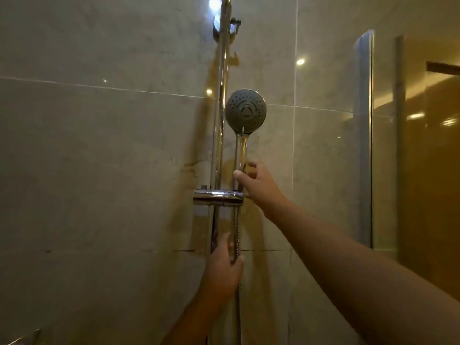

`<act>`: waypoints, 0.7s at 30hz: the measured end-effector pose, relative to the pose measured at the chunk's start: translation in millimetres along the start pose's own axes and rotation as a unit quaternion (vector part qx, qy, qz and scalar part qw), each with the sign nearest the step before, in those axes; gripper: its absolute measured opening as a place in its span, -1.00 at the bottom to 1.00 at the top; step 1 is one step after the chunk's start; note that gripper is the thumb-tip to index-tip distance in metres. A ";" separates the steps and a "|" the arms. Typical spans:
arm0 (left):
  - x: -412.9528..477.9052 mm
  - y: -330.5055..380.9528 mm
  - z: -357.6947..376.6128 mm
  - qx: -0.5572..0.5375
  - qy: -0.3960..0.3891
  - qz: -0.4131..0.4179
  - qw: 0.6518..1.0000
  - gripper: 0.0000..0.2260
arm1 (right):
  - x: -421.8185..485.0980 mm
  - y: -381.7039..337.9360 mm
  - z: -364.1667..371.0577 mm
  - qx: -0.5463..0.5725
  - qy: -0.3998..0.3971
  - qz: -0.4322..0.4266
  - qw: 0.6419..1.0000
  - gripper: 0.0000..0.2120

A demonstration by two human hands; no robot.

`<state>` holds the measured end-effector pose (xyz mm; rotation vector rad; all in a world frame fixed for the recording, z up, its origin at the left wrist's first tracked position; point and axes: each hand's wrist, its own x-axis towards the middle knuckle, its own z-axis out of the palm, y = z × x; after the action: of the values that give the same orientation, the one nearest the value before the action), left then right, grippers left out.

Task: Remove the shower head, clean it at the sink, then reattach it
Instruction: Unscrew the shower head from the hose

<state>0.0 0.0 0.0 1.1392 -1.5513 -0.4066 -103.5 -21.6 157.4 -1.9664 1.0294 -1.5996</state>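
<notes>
Head view, shower enclosure, as noted from beside the person.

1. Hand shower head (246, 111): round grey spray face turned toward the room, chrome handle (241, 148) below it. The handle stood upright in the holder, just right of the rail.
2. Slider holder (217, 197): chrome, clamped across the riser rail (220, 108), handle foot seated in its right end.
3. Metal hose (236, 232): hung straight down from under the holder.
4. Right hand (257, 186): curled round the lower handle just above the holder, thumb across the front, fingers behind.
5. Left hand (224, 265): wrapped round the hose below the holder, close against the rail. Whether it also gripped the rail could not be told.
6. Surroundings: grey tiled wall (112, 158), glass screen (364, 135) at right.

Step, as judged: freeing the head from the holder, though seating it back would look the same.

Handling advice: lift the handle straight along its own axis. Feed slack up with the lower hand so the hose neither drags nor kinks. Keep the spray face off the rail.
</notes>
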 end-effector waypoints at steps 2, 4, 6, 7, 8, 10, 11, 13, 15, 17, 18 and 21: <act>4.4 -7.5 2.2 0.000 -0.004 -0.013 1.000 -0.50 | 6.2 -3.1 4.1 -0.008 0.015 -0.002 1.000 -0.40; 4.7 -17.5 5.0 0.007 -0.014 -0.024 1.000 -0.58 | 9.0 -4.9 4.7 -0.029 0.015 -0.004 0.999 -0.46; 5.7 -22.6 6.7 0.008 -0.018 -0.021 1.000 -0.65 | 11.7 -2.7 5.4 -0.015 0.008 0.008 1.000 -0.51; 5.2 -21.9 6.1 0.010 -0.021 -0.018 1.000 -0.68 | 13.7 -1.2 4.7 -0.007 0.005 0.009 1.000 -0.53; 5.6 -22.7 6.0 0.012 -0.020 -0.018 1.000 -0.69 | 13.4 -1.8 4.1 -0.006 0.004 0.012 1.000 -0.56; 6.6 -23.6 6.2 0.003 -0.021 -0.019 1.000 -0.71 | 15.5 -1.0 3.6 -0.008 0.003 0.010 1.000 -0.61; 5.9 -22.7 5.9 -0.005 -0.024 -0.024 0.999 -0.70 | 17.0 -0.4 3.2 -0.004 0.001 0.008 1.000 -0.64; 5.0 -18.1 5.7 -0.022 -0.035 -0.029 0.999 -0.71 | 16.1 -3.3 2.6 0.004 -0.006 0.006 1.000 -0.75; 6.7 -15.8 6.3 -0.036 -0.045 -0.025 0.998 -0.73 | 16.2 -6.9 2.0 0.006 -0.004 0.001 1.000 -0.83; 9.8 -12.8 6.3 -0.046 -0.047 -0.020 0.998 -0.74 | 18.9 -11.3 0.5 0.000 0.001 -0.006 1.000 -0.81; 11.8 -10.6 5.5 -0.054 -0.045 -0.017 0.997 -0.76 | 20.6 -14.8 -0.1 -0.005 0.005 -0.005 1.000 -0.77; 17.9 -1.1 1.1 -0.080 -0.042 -0.015 0.996 -0.81 | 28.6 -23.6 -5.2 -0.004 0.011 0.000 1.000 -0.72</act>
<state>1.0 -15.6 8.9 1.0332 -1.5454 -0.5949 -99.6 -27.0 194.2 -1.9585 1.0447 -1.6235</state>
